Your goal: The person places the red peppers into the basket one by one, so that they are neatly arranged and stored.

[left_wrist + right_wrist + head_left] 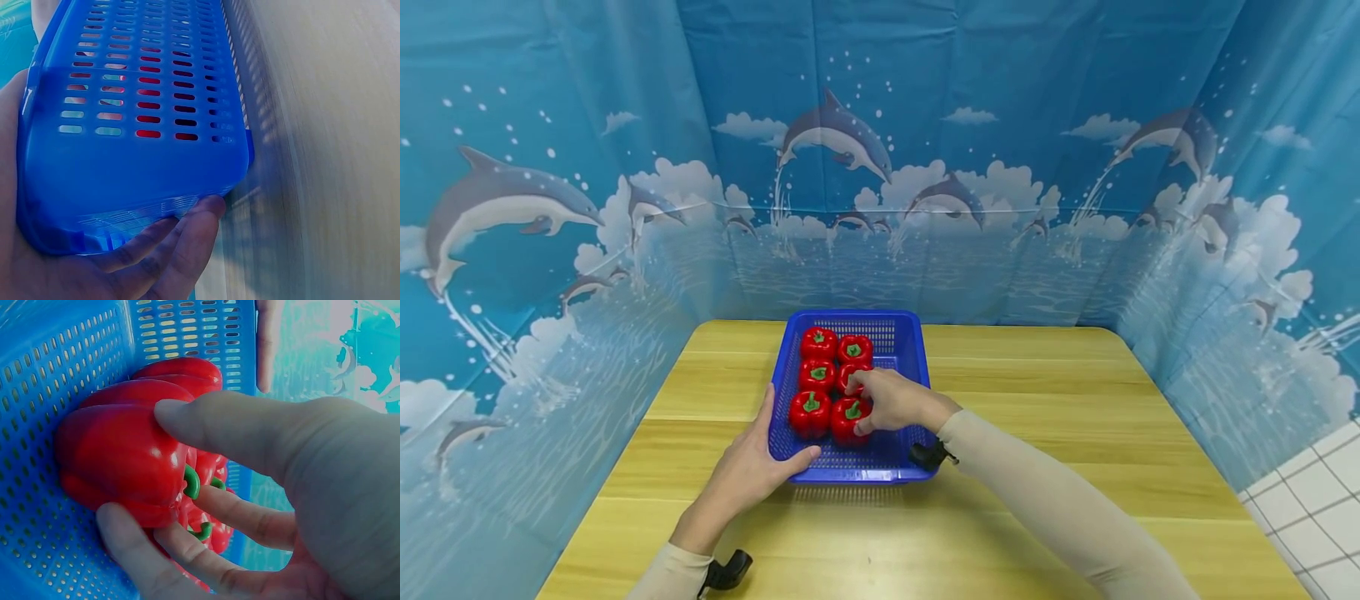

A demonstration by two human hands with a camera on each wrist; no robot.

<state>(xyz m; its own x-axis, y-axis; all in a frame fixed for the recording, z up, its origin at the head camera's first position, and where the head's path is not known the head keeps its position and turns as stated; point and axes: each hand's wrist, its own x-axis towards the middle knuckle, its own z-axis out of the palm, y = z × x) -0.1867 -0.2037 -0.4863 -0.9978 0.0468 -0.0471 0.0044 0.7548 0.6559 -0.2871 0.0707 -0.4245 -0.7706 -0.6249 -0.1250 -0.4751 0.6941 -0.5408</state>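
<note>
A blue plastic basket [891, 454] holds several red bell peppers in two columns, their green stems facing up. My left hand [747, 468] grips the basket's near left corner, thumb over the front rim; in the left wrist view its fingers [187, 250] curl under the corner of the basket [125, 172]. Reaching in from the right, my right hand [895, 402] holds the near right bell pepper [846, 425]. The right wrist view shows my thumb and fingers on opposite sides of this bell pepper [119, 456], with others partly hidden behind it.
The basket stands on a wooden table [1037, 433] toward its back edge. A blue curtain [880, 258] printed with dolphins hangs behind and at both sides. White tiles [1318, 492] show at the lower right. Black straps with small devices sit on both wrists.
</note>
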